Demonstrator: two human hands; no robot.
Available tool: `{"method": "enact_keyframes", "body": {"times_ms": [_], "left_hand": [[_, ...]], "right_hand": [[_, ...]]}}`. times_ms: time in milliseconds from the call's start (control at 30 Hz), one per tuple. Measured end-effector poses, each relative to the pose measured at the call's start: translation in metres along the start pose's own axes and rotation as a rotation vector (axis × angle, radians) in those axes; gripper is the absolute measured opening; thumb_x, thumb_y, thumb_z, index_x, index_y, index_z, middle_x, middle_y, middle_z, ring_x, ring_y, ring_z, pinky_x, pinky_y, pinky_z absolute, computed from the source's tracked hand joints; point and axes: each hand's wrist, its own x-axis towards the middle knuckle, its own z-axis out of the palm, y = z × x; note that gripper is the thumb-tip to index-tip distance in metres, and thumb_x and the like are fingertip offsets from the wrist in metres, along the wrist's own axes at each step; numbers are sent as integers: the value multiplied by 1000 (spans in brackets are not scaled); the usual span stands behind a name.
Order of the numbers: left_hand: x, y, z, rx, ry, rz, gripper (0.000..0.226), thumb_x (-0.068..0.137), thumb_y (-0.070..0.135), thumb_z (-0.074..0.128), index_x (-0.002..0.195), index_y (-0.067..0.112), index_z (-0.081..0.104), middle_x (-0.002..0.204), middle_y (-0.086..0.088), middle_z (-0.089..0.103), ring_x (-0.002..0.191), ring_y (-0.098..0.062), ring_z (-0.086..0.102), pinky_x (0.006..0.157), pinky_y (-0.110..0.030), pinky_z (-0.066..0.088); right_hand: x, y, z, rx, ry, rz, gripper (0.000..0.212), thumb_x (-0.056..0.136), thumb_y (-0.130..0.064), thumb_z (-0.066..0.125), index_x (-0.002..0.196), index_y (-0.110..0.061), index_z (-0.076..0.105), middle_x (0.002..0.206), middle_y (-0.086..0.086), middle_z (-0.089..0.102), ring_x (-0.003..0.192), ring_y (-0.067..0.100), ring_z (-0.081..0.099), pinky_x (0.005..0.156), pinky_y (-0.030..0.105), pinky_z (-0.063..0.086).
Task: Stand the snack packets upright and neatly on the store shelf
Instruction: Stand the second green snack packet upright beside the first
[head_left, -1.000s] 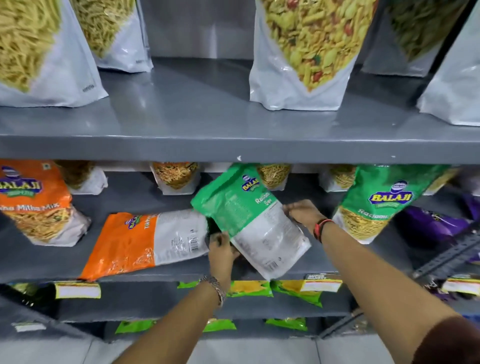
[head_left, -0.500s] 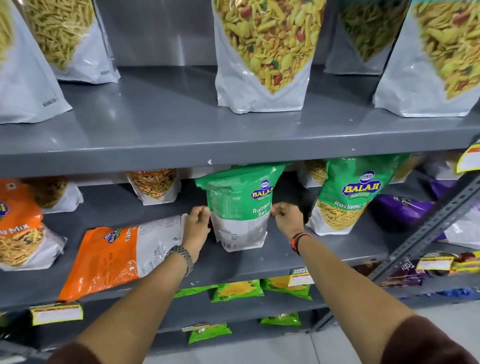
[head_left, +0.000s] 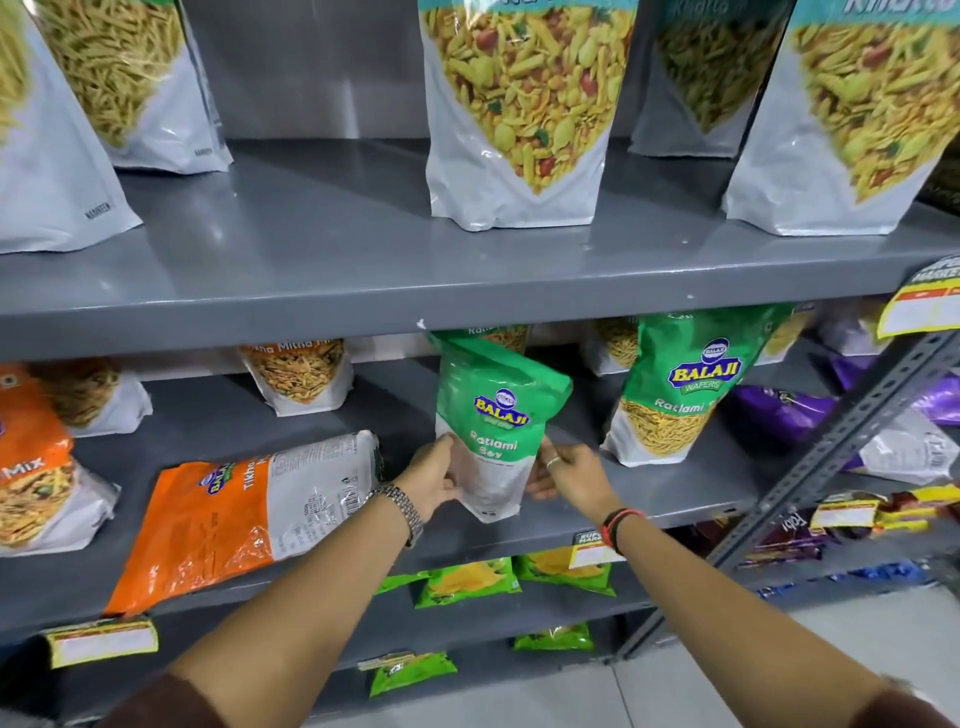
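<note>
A green Ratlami Sev packet (head_left: 496, 415) stands nearly upright on the middle grey shelf (head_left: 675, 504), its top bent over to the right. My left hand (head_left: 434, 480) grips its lower left edge and my right hand (head_left: 566, 475) grips its lower right edge. Left of it an orange Tikha Mitha packet (head_left: 244, 514) lies flat on the same shelf. A second green Ratlami Sev packet (head_left: 675, 395) stands upright to the right.
An orange mix packet (head_left: 36, 478) stands at the far left, smaller packets stand along the back. Large white pouches (head_left: 519, 114) line the top shelf. Purple packets (head_left: 789, 410) lie at right behind a slanted metal brace (head_left: 852, 441). Small green packets sit on lower shelves.
The green packet went from tilted and lying to standing on its base. Both hands slid down to its lower edges. The view moved closer and to the right.
</note>
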Motion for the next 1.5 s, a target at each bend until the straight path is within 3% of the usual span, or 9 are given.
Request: {"method": "enact_keyframes", "body": {"times_ms": [267, 533, 633, 767, 933, 1133, 1233, 1367, 1500], "left_hand": [[16, 16, 3, -42, -22, 132, 25, 91, 20, 44, 74, 14, 62, 94, -12, 65, 81, -25, 60, 86, -38, 50], [-18, -18, -12, -56, 19, 20, 47, 98, 26, 33, 141, 8, 37, 148, -12, 41, 135, -27, 41, 106, -34, 33], [-33, -25, -8, -71, 34, -21, 42, 98, 23, 34, 135, 5, 43, 115, -10, 56, 96, -19, 56, 93, -33, 38], [-44, -39, 6, -142, -42, -94, 25, 98, 20, 37, 84, 8, 55, 76, -7, 50, 66, -16, 47, 70, -30, 42], [-38, -42, 24, -307, 17, -28, 27, 98, 28, 39, 85, 8, 53, 54, -4, 59, 40, -10, 57, 57, -25, 39], [-17, -33, 26, -400, 158, 33, 55, 98, 39, 28, 137, 3, 43, 140, -19, 49, 117, -28, 53, 77, -29, 49], [-8, -18, 19, -442, 186, 22, 64, 95, 51, 25, 142, 9, 35, 147, -18, 40, 130, -29, 44, 103, -36, 38], [2, 2, 20, -407, 187, 39, 68, 94, 54, 23, 142, 8, 34, 141, -16, 47, 126, -28, 48, 100, -36, 40], [2, 5, 19, -436, 165, 14, 67, 95, 51, 22, 143, 5, 32, 143, -18, 43, 131, -29, 43, 106, -38, 35]], "right_hand": [[-21, -7, 39, -58, -87, -56, 39, 95, -32, 45, 63, -19, 62, 74, 7, 69, 51, -1, 66, 52, 13, 54], [-4, 9, -9, -203, 88, -55, 35, 94, -37, 43, 78, -15, 64, 85, 11, 73, 80, 24, 68, 81, 42, 56], [22, -9, -13, -66, 156, -11, 46, 95, -39, 39, 96, 0, 64, 97, 20, 69, 97, 36, 64, 88, 48, 50], [55, -43, 0, 184, 12, 117, 57, 95, -48, 28, 119, -6, 58, 120, 14, 63, 112, 30, 58, 88, 37, 48], [63, -57, 11, 170, -120, 171, 76, 89, -63, 12, 127, -14, 54, 133, 13, 57, 121, 29, 54, 108, 44, 40], [43, -40, -4, 250, -82, 133, 69, 94, -55, 10, 90, -18, 68, 101, 8, 64, 95, 25, 62, 93, 40, 46], [33, -24, -15, 259, -100, 136, 74, 93, -55, 9, 113, -8, 63, 113, 12, 65, 107, 29, 61, 95, 40, 45], [23, -11, -25, 264, -102, 110, 72, 94, -54, 11, 117, -9, 62, 124, 17, 62, 117, 32, 56, 100, 45, 44], [17, 4, -28, 144, -75, 93, 53, 96, -47, 28, 93, -12, 68, 106, 17, 67, 101, 34, 62, 91, 46, 49]]}}
